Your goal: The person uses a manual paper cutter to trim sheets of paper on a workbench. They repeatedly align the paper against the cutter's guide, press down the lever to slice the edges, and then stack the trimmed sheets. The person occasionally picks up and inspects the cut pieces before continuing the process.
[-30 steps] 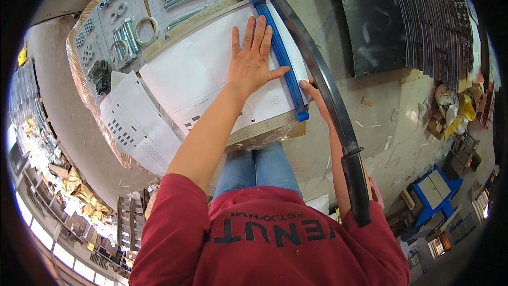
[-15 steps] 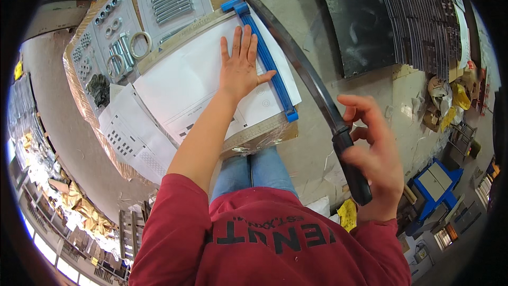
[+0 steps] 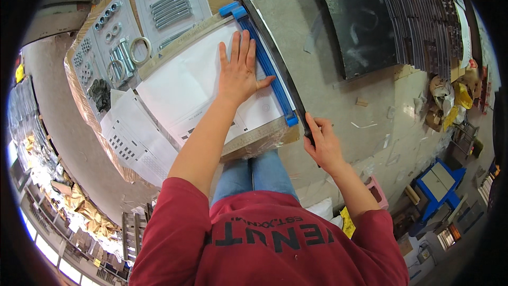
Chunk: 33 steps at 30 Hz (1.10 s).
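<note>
Bearing printed lines and dark blocks, the white sheet (image 3: 177, 92) lies on the guillotine trimmer (image 3: 254, 136) under the flat, spread left hand (image 3: 239, 71); the right hand (image 3: 324, 145), apart, grips the black handle (image 3: 309, 134) beside the blue clamp bar (image 3: 281, 98).

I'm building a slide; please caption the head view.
Left hand flat on white printed paper; right hand gripping the black cutter handle.
</note>
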{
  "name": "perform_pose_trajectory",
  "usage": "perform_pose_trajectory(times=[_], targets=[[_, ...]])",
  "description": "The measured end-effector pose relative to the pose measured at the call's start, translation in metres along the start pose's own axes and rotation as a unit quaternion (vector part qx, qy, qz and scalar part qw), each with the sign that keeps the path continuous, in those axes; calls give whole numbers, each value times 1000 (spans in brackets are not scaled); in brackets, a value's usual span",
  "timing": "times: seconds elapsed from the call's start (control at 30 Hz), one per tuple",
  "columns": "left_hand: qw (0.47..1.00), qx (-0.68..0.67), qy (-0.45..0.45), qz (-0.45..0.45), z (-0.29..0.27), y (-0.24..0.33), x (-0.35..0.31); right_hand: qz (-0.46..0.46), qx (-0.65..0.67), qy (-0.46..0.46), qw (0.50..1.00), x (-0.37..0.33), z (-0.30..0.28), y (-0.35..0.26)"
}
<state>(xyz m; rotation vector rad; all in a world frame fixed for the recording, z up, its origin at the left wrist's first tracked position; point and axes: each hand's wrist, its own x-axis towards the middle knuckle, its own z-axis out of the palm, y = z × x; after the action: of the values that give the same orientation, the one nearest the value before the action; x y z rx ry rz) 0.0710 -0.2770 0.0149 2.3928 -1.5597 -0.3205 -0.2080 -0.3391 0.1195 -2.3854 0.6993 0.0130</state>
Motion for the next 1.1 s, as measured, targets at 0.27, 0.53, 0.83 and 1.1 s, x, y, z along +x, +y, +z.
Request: perform_pose_trajectory(times=[0.27,0.53,0.83,1.1], targets=[[1000,18,-14,1,4,0,0,-19,-13,37,999,-4,43,35],[999,-18,32,9,3,-1,-3,-35,25,53,998,3,78,66],[874,11,242,-422,-54,-105,-148,15,39,61,997,-5,80,58],[816,-248,114,-509,-59,-160,-248,109,25,-43,993,-4,63,40]])
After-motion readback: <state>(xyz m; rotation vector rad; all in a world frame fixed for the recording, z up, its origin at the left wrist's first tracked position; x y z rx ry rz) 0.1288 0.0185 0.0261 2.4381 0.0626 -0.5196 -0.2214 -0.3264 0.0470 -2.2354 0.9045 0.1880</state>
